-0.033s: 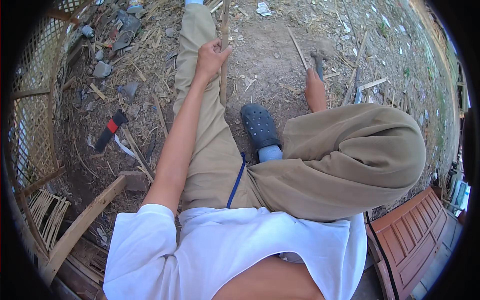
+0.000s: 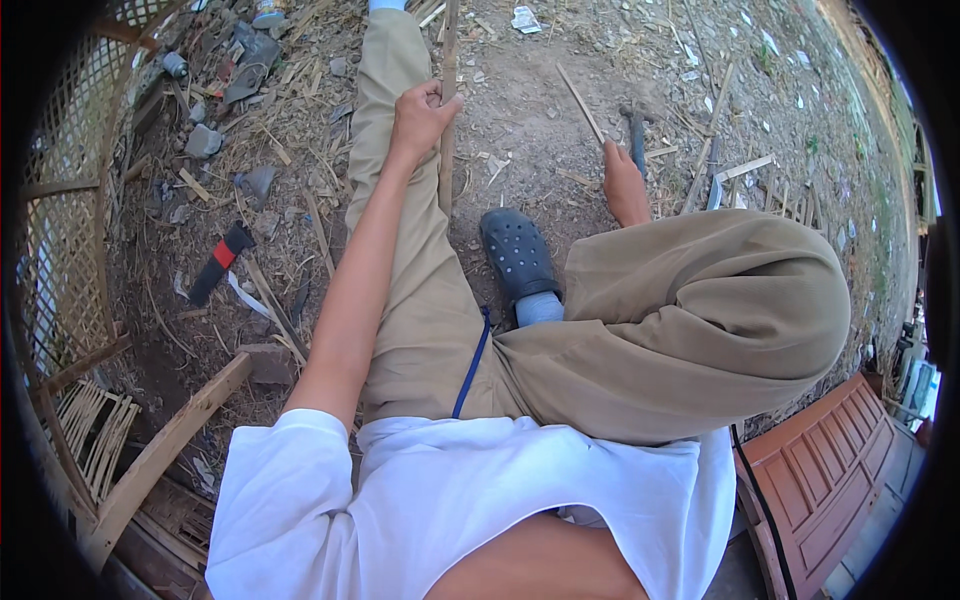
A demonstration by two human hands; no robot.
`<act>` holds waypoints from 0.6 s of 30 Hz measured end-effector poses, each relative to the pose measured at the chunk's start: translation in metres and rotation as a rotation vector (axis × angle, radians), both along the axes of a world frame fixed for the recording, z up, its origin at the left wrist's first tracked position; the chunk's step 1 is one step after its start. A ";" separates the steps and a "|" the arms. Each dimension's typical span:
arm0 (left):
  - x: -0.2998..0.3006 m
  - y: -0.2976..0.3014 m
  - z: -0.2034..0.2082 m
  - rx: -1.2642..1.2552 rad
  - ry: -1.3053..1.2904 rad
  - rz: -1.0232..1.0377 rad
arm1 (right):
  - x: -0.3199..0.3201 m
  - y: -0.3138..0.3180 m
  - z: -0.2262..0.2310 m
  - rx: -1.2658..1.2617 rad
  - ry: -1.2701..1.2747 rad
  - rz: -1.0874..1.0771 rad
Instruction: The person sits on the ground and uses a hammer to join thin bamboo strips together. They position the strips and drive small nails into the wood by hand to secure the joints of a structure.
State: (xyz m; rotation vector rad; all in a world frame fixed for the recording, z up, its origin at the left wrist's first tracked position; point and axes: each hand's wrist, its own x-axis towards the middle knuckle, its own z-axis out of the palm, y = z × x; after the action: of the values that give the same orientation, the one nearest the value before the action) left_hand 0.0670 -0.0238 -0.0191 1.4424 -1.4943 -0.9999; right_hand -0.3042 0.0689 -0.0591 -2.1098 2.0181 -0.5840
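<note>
Clock taken from the middle of the view, 12 straight ahead. Left hand at 11 to 12, closed, thumb and fingers pinched round a flat wooden strip. Strip sits just left of 12, running lengthwise beside the inner side of the stretched-out left leg; probably there so the leg backs it up and the hand keeps it from rolling or sliding. Far end leaves the top edge, can't see what it meets.

Right hand near 2, fingers curled closed on one end of a thin stick; stick angles off toward 1, free end clear of everything, so likely held by the end for reach. Hammer lies just beyond that hand, head away; looks handy for a quick grab. Touching the hand or not, can't tell.

Right knee bent out to 3, dark clog tucked near 12 to 1, which seems to leave working room between the legs. Black-and-red piece on the ground at 9, off to the side, maybe set aside.
</note>
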 end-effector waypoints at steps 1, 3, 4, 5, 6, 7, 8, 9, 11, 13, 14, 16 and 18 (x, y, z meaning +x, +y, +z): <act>0.001 -0.002 0.000 -0.003 0.001 0.002 | 0.004 0.000 -0.003 0.072 0.031 0.064; 0.003 -0.005 -0.002 -0.011 0.005 0.003 | 0.003 -0.003 -0.005 0.143 0.062 0.128; 0.004 -0.005 -0.003 -0.013 0.005 0.004 | 0.000 -0.006 -0.005 0.144 0.060 0.130; 0.005 -0.005 -0.004 -0.023 0.015 0.012 | -0.004 -0.010 -0.005 0.144 0.058 0.133; 0.003 -0.005 -0.005 -0.034 0.030 0.018 | -0.013 -0.016 -0.004 0.142 0.062 0.132; -0.001 -0.004 -0.003 -0.032 0.037 0.017 | -0.028 -0.022 -0.003 0.150 0.094 0.054; -0.004 -0.004 -0.001 -0.027 0.007 0.010 | -0.043 -0.028 -0.002 0.158 0.126 -0.024; -0.006 -0.003 0.001 -0.021 -0.027 0.005 | -0.060 -0.034 -0.001 0.160 0.129 -0.023; -0.004 -0.003 0.002 -0.036 -0.030 0.008 | -0.086 -0.046 0.001 0.074 0.153 -0.104; 0.003 -0.004 0.001 -0.056 -0.041 0.008 | -0.089 -0.053 0.009 0.087 0.165 -0.179; 0.007 -0.003 0.000 -0.049 -0.065 0.010 | -0.090 -0.056 0.012 0.105 0.182 -0.257; 0.001 -0.003 0.002 -0.051 -0.073 0.006 | -0.122 -0.059 0.010 0.074 0.173 -0.340; -0.010 -0.005 0.001 -0.051 -0.056 -0.002 | -0.141 -0.054 0.016 0.002 0.129 -0.426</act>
State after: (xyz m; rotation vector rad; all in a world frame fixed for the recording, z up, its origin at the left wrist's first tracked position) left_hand 0.0567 -0.0286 -0.0177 1.4436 -1.5500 -0.9231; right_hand -0.4450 0.0152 -0.0435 -1.7590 2.5619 -0.5102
